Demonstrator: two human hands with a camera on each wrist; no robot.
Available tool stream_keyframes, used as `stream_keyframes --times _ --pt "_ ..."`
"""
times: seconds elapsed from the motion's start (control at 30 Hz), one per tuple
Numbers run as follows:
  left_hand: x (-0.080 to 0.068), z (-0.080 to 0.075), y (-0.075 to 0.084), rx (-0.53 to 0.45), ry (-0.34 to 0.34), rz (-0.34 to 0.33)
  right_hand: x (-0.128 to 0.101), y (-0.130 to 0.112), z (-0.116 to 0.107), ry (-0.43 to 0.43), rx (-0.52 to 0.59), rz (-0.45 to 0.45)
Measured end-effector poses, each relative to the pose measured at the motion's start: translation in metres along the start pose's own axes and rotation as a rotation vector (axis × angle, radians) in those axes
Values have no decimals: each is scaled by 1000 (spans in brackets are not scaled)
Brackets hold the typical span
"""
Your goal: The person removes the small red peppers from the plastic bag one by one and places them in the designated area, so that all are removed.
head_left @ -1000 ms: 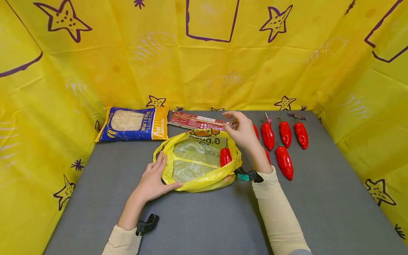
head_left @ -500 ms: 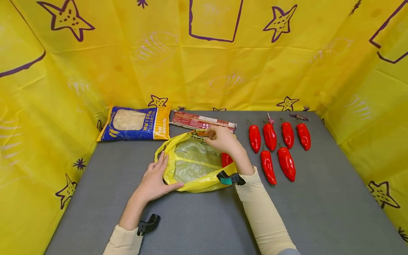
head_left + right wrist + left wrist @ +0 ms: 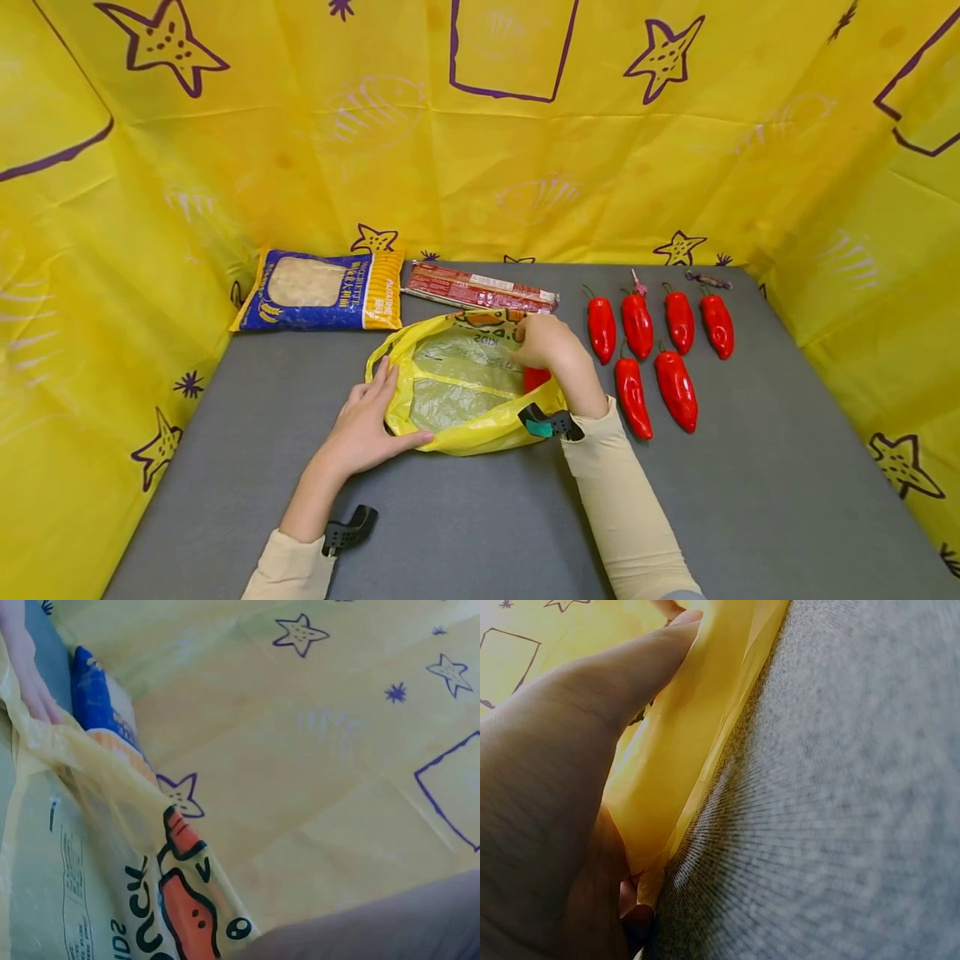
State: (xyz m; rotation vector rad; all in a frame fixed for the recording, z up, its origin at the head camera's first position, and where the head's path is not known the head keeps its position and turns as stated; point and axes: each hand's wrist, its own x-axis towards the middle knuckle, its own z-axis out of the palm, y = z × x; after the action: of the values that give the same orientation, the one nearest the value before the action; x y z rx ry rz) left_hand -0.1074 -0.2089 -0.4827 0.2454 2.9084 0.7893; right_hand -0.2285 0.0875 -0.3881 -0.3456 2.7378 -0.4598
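Your left hand (image 3: 363,425) pinches the yellow plastic bag's (image 3: 450,433) near rim on the grey mat (image 3: 750,500); your right hand (image 3: 546,343) grips its far rim. The thin film could slip, closing the mouth.

Staged tabletop booth; yellow star-print cloth (image 3: 480,150) walls a grey mat (image 3: 487,508).

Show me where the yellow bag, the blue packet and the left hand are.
yellow bag (image 3: 480,434): head view, on its near rim.
blue packet (image 3: 318,313): head view, on the blue lower edge of its front.
left hand (image 3: 362,429): head view, on the back of the hand, which holds the bag's left rim.
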Motion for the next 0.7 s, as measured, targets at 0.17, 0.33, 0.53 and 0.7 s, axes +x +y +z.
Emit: stream_keyframes --times 0.17,0.33,0.53,0.7 --pt "0 1 -1 -5 0 -6 -1 2 4 -52 -17 73" --pt "0 1 -1 -5 1 -4 5 9 14 -52 0 -61" --pt "0 -1 0 -7 -2 -7 11 13 20 -19 34 -151" --pt "1 -1 0 -7 -9 -12 7 10 17 -69 3 -125"
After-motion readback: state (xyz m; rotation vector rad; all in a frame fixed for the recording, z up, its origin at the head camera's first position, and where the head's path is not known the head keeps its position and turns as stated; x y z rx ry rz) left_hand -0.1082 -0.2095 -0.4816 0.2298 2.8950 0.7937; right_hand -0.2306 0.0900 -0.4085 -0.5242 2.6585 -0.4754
